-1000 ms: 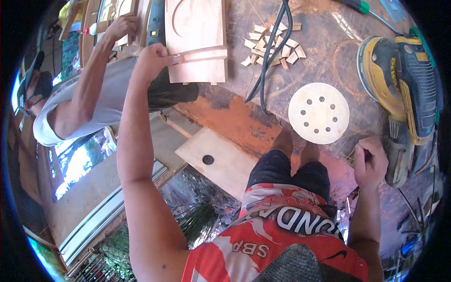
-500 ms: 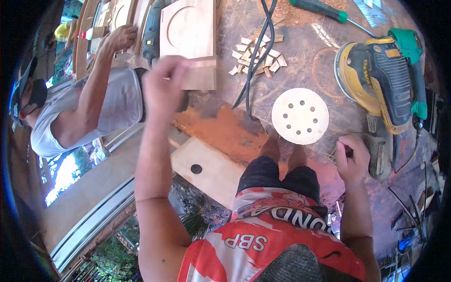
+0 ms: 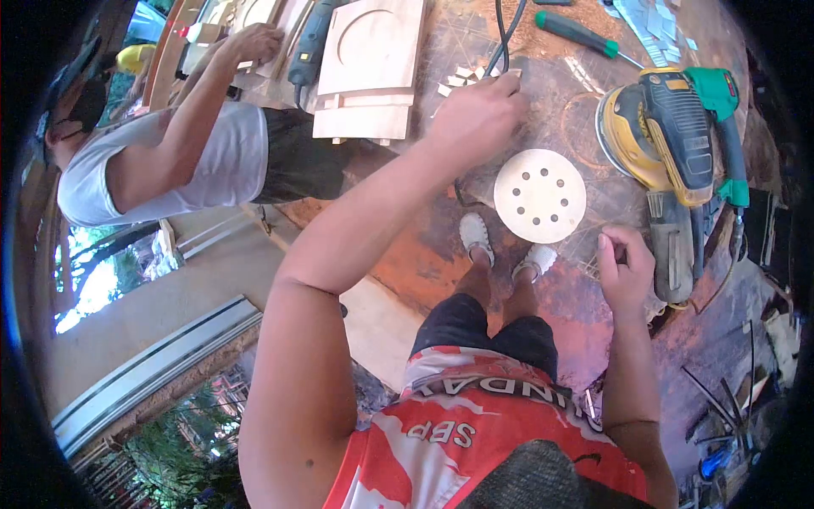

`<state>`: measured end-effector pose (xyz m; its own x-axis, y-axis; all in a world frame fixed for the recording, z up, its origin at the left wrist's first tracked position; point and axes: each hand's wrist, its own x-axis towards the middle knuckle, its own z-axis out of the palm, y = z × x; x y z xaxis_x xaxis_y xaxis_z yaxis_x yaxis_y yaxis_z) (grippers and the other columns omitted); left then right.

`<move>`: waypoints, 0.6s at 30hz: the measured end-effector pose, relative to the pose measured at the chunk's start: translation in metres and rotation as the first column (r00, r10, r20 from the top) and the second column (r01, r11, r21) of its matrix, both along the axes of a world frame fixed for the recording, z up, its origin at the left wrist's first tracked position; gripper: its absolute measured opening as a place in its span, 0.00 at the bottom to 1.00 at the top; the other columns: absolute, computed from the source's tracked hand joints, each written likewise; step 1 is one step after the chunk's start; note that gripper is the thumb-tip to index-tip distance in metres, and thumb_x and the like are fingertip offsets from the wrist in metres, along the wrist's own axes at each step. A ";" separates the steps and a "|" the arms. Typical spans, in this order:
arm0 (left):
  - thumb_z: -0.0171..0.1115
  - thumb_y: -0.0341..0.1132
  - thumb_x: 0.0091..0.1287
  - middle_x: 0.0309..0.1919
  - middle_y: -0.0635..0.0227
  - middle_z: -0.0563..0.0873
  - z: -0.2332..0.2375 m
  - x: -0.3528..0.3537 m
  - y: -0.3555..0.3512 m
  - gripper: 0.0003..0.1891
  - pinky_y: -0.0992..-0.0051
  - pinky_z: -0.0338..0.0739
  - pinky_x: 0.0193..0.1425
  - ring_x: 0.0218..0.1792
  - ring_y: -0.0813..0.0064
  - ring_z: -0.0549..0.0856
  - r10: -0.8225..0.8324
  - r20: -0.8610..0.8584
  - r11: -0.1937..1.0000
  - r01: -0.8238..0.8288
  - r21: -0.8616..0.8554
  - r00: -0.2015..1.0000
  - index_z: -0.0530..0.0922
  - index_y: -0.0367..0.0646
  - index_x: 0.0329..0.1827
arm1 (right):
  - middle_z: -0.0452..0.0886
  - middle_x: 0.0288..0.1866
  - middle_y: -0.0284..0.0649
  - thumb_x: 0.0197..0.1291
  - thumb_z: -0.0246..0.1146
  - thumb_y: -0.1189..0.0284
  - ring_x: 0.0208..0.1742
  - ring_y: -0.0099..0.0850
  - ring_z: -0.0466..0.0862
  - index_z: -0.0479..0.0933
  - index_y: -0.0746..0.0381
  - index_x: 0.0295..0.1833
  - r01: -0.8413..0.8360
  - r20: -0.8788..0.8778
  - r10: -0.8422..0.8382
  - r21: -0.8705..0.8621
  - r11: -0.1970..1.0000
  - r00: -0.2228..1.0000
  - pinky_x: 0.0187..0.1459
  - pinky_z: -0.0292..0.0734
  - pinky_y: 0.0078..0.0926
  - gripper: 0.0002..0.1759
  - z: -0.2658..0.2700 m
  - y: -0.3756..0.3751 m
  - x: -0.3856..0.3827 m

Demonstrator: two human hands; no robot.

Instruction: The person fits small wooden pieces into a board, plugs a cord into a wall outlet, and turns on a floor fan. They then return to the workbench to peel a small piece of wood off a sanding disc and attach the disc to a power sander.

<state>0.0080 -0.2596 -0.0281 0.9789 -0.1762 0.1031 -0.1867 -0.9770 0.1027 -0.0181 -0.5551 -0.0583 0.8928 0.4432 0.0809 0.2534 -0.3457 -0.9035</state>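
Observation:
My left hand (image 3: 482,117) reaches across the bench over the small wood pieces (image 3: 458,80), beside the black cable (image 3: 506,38). Its fingers are closed, and what they hold, if anything, is hidden. A round sanding disc (image 3: 540,197) with several holes lies flat between my hands. My right hand (image 3: 626,265) rests at the bench's near side, just right of the disc, its fingers loosely curled with nothing seen in them. Beyond it is a yellow and black sander (image 3: 670,136) with a green and black hose end (image 3: 721,110).
A co-worker (image 3: 178,161) stands at the left, a hand on wooden parts. Nearby lie carved wooden panels (image 3: 373,51) and a rotary tool (image 3: 312,42). A green-handled screwdriver (image 3: 577,32) and blue-grey strips (image 3: 646,25) lie at the back.
My left hand has moved right, from beside the wooden panels to the small wood pieces. My right hand stays beside the disc. The whole view has shifted slightly.

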 end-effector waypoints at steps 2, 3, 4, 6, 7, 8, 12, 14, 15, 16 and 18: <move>0.62 0.37 0.62 0.39 0.68 0.81 -0.004 -0.003 0.000 0.07 0.68 0.80 0.41 0.42 0.64 0.84 -0.008 -0.011 1.000 0.008 -0.029 1.000 0.79 0.44 0.38 | 0.79 0.30 0.39 0.55 0.65 0.80 0.26 0.24 0.76 0.78 0.65 0.39 0.002 0.031 -0.002 -0.014 1.000 1.000 0.29 0.71 0.20 0.06 0.000 0.000 -0.001; 0.63 0.37 0.61 0.39 0.67 0.82 -0.006 -0.005 -0.002 0.07 0.68 0.80 0.41 0.42 0.63 0.83 -0.021 0.042 0.985 0.028 -0.172 0.999 0.79 0.44 0.38 | 0.79 0.29 0.38 0.55 0.65 0.80 0.26 0.24 0.76 0.78 0.65 0.39 0.003 0.059 -0.001 -0.032 0.999 0.998 0.29 0.71 0.20 0.06 0.000 -0.001 0.000; 0.64 0.37 0.61 0.40 0.67 0.82 -0.009 -0.006 -0.005 0.07 0.69 0.79 0.41 0.43 0.62 0.83 -0.027 0.096 0.948 0.056 -0.314 0.995 0.79 0.44 0.38 | 0.79 0.29 0.38 0.55 0.65 0.80 0.26 0.24 0.76 0.78 0.65 0.39 0.016 0.074 -0.012 -0.048 0.999 0.997 0.29 0.71 0.20 0.06 0.001 -0.002 0.001; 0.65 0.36 0.62 0.36 0.68 0.84 0.004 -0.020 -0.025 0.09 0.73 0.79 0.38 0.38 0.69 0.84 0.020 0.046 0.910 0.001 -0.414 0.999 0.80 0.42 0.40 | 0.79 0.29 0.37 0.54 0.66 0.79 0.26 0.24 0.76 0.78 0.65 0.40 0.007 0.010 -0.007 -0.013 1.000 1.000 0.30 0.72 0.21 0.08 0.002 0.000 -0.001; 0.65 0.35 0.63 0.33 0.69 0.84 0.011 -0.032 -0.035 0.09 0.75 0.78 0.37 0.35 0.74 0.84 0.094 -0.205 0.721 -0.208 -0.661 0.974 0.79 0.40 0.40 | 0.79 0.29 0.37 0.54 0.66 0.79 0.26 0.24 0.76 0.78 0.65 0.40 0.007 0.025 -0.007 -0.028 1.000 1.000 0.30 0.72 0.21 0.08 0.001 0.000 -0.002; 0.65 0.34 0.64 0.31 0.70 0.84 0.020 -0.044 -0.045 0.09 0.78 0.78 0.36 0.33 0.80 0.83 0.074 -0.449 0.451 -0.432 -0.781 0.890 0.79 0.39 0.41 | 0.79 0.29 0.37 0.54 0.66 0.78 0.26 0.24 0.76 0.78 0.65 0.41 -0.004 -0.005 0.005 0.003 1.000 1.000 0.30 0.72 0.21 0.08 0.000 0.001 -0.002; 0.65 0.28 0.63 0.33 0.69 0.86 0.030 -0.096 -0.069 0.08 0.81 0.78 0.37 0.33 0.84 0.82 0.097 -0.578 0.252 -0.582 -0.773 0.810 0.81 0.35 0.43 | 0.78 0.30 0.38 0.53 0.67 0.77 0.28 0.27 0.77 0.78 0.64 0.41 -0.009 -0.058 0.011 0.032 0.999 0.998 0.33 0.74 0.24 0.09 0.036 0.007 -0.005; 0.63 0.26 0.64 0.34 0.67 0.86 0.008 -0.123 -0.072 0.08 0.81 0.78 0.39 0.34 0.82 0.83 0.078 -0.578 -0.073 -0.574 -0.816 0.812 0.82 0.33 0.45 | 0.80 0.36 0.41 0.51 0.68 0.76 0.38 0.35 0.79 0.79 0.63 0.43 -0.101 0.195 0.090 0.048 0.994 0.977 0.41 0.75 0.30 0.12 0.079 0.009 0.010; 0.62 0.25 0.65 0.35 0.67 0.86 0.014 -0.131 -0.074 0.08 0.79 0.79 0.41 0.35 0.80 0.83 0.119 -0.565 -0.124 -0.552 -0.824 0.816 0.81 0.33 0.46 | 0.79 0.42 0.44 0.50 0.69 0.75 0.45 0.40 0.78 0.78 0.62 0.47 -0.008 0.472 0.038 -0.067 0.998 0.881 0.46 0.75 0.34 0.16 0.106 0.015 0.024; 0.62 0.25 0.65 0.35 0.67 0.86 0.019 -0.135 -0.074 0.08 0.79 0.79 0.41 0.35 0.80 0.83 0.155 -0.543 -0.123 -0.529 -0.839 0.825 0.81 0.33 0.46 | 0.78 0.48 0.46 0.49 0.69 0.73 0.51 0.44 0.77 0.77 0.61 0.51 0.115 0.712 0.016 -0.136 0.984 0.702 0.51 0.74 0.37 0.20 0.125 0.024 0.039; 0.61 0.25 0.65 0.36 0.66 0.86 0.029 -0.144 -0.070 0.09 0.79 0.79 0.43 0.36 0.80 0.84 0.190 -0.522 -0.232 -0.479 -0.847 0.831 0.80 0.33 0.47 | 0.74 0.58 0.50 0.51 0.70 0.69 0.62 0.50 0.72 0.73 0.59 0.57 0.271 0.699 0.008 -0.287 0.919 0.715 0.58 0.71 0.46 0.26 0.141 0.046 0.078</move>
<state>-0.1358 -0.3300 0.0009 0.8693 0.3249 -0.3725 0.2838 0.2889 0.9143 0.0601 -0.5088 0.0826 0.7060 0.4463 0.5499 0.6701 -0.6722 -0.3148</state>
